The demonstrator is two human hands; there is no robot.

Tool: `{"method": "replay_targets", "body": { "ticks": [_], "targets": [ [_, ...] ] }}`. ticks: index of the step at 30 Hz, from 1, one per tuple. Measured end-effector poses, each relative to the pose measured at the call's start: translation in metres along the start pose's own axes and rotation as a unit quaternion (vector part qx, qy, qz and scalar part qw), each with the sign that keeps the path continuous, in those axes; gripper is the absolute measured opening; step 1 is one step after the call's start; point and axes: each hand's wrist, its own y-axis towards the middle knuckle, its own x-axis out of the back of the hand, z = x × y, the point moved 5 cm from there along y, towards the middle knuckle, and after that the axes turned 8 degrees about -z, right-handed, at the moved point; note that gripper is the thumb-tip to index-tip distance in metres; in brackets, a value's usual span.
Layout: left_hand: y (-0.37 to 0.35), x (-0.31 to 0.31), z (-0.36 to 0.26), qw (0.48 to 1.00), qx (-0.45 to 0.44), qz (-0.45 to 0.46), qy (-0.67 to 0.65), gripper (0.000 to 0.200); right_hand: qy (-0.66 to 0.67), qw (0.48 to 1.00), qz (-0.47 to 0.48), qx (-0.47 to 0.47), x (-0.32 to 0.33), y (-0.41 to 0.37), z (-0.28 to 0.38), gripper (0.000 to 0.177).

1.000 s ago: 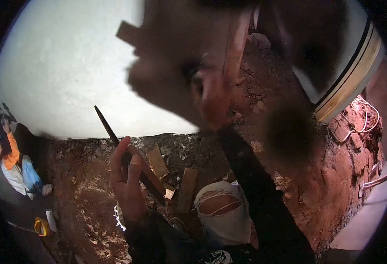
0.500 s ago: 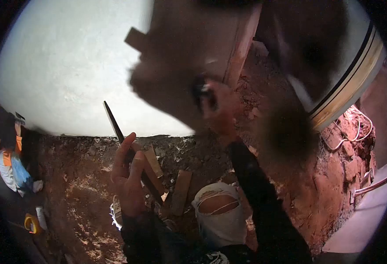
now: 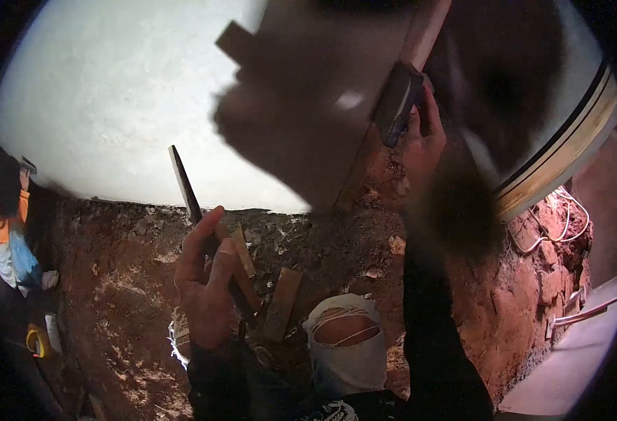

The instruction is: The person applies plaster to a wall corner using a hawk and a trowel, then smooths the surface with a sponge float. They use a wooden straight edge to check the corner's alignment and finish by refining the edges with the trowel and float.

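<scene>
No readable text; pale print (image 3: 338, 412) on dark shirt (image 3: 377, 405) illegible.

two bare hands: one left hand (image 3: 206, 302), one right hand (image 3: 424, 144). one long, narrow, dark board (image 3: 185, 182); one dark rectangular hand tool (image 3: 397, 98). two flat brown wooden pieces (image 3: 282, 305), near. on the left, one orange-sleeved co-worker (image 3: 15, 249) and one yellow ring-shaped object (image 3: 30, 344).

A dark, flat tool (image 3: 397, 105) tilts above and right of a slanting, thin board (image 3: 184, 184).
</scene>
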Motion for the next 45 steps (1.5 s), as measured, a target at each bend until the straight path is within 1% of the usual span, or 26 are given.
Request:
{"method": "replay_targets", "body": {
  "ticks": [1, 2, 4, 7, 8, 10, 14, 16, 17, 19, 23, 25, 28, 32, 34, 35, 37, 38, 40, 41, 43, 45],
  "targets": [
    [0.0, 0.0, -0.003, 1.0, -0.016, -0.003, 0.021, 0.038, 0.007, 0.999, 0.005, 0.033, 0.001, 0.001, -0.002, 0.041],
    [0.0, 0.001, -0.005, 1.0, -0.015, -0.003, 0.02, 0.038, 0.006, 0.999, 0.006, 0.033, 0.0, 0.001, -0.003, 0.041],
    [-0.001, 0.001, -0.005, 0.999, 0.034, 0.003, -0.013, 0.038, -0.02, 0.999, 0.008, 0.038, 0.0, 0.002, -0.003, 0.041],
    [0.0, 0.001, -0.002, 0.998, 0.052, -0.004, -0.021, 0.037, -0.027, 1.0, 0.005, 0.015, -0.007, -0.004, 0.014, 0.041],
    [0.001, 0.001, 0.001, 0.998, 0.053, -0.005, -0.021, 0.037, -0.027, 1.0, 0.007, 0.015, -0.007, -0.003, 0.007, 0.041],
    [0.003, 0.002, 0.004, 1.0, -0.003, -0.003, -0.015, 0.036, -0.054, 0.996, -0.008, 0.072, -0.004, 0.0, -0.005, 0.041],
    [0.0, 0.001, -0.001, 1.0, 0.02, -0.008, -0.022, 0.036, -0.057, 0.997, -0.022, 0.047, -0.01, -0.004, 0.007, 0.042],
    [0.001, 0.004, -0.002, 1.0, -0.002, -0.016, 0.023, 0.035, -0.088, 0.995, -0.034, 0.045, -0.011, -0.006, 0.013, 0.042],
    [0.001, 0.004, -0.002, 1.0, -0.001, -0.016, 0.022, 0.035, -0.089, 0.994, -0.033, 0.045, -0.01, -0.005, 0.007, 0.042],
    [0.001, 0.005, -0.001, 0.999, 0.028, -0.003, -0.019, 0.035, -0.079, 0.995, -0.037, 0.05, -0.007, -0.002, -0.01, 0.043],
    [0.003, 0.007, 0.0, 1.0, 0.007, -0.011, -0.017, 0.036, -0.069, 0.996, -0.04, 0.045, -0.009, -0.006, -0.006, 0.042],
    [0.002, 0.006, -0.001, 0.999, 0.022, -0.008, -0.027, 0.036, -0.073, 0.997, -0.026, 0.008, -0.009, -0.008, -0.01, 0.042],
    [0.002, 0.006, -0.001, 1.0, 0.006, -0.015, -0.009, 0.037, -0.087, 0.996, -0.03, -0.003, -0.013, -0.019, 0.003, 0.043],
    [0.002, 0.004, 0.0, 1.0, -0.007, 0.001, -0.02, 0.037, -0.077, 0.997, -0.009, -0.028, -0.001, -0.043, -0.033, 0.044],
    [0.0, 0.005, 0.001, 0.999, 0.007, 0.002, -0.035, 0.037, -0.111, 0.989, 0.005, -0.095, 0.004, -0.068, -0.048, 0.045],
    [-0.002, 0.004, -0.001, 0.999, 0.004, 0.005, -0.034, 0.037, -0.11, 0.989, 0.002, -0.094, 0.01, -0.079, -0.054, 0.045],
    [-0.003, 0.003, -0.003, 1.0, 0.007, -0.005, -0.024, 0.038, -0.071, 0.991, -0.003, -0.11, 0.017, -0.09, -0.063, 0.045],
    [-0.002, 0.002, -0.003, 1.0, 0.001, -0.006, -0.025, 0.038, -0.067, 0.992, -0.004, -0.106, 0.016, -0.081, -0.06, 0.045],
    [-0.001, 0.002, 0.001, 1.0, -0.007, -0.012, -0.011, 0.038, -0.083, 0.995, -0.028, -0.049, 0.017, -0.056, -0.034, 0.045],
    [-0.002, 0.003, 0.0, 1.0, -0.006, -0.009, -0.01, 0.038, -0.086, 0.995, -0.03, -0.05, 0.015, -0.042, -0.021, 0.045],
    [-0.002, 0.003, -0.001, 1.0, 0.003, 0.0, -0.003, 0.038, -0.039, 0.998, -0.027, 0.033, 0.004, -0.006, 0.01, 0.043],
    [-0.001, 0.003, -0.003, 1.0, -0.002, -0.002, 0.013, 0.038, -0.059, 0.996, -0.032, 0.059, 0.002, 0.02, 0.014, 0.043]
  ]
}}
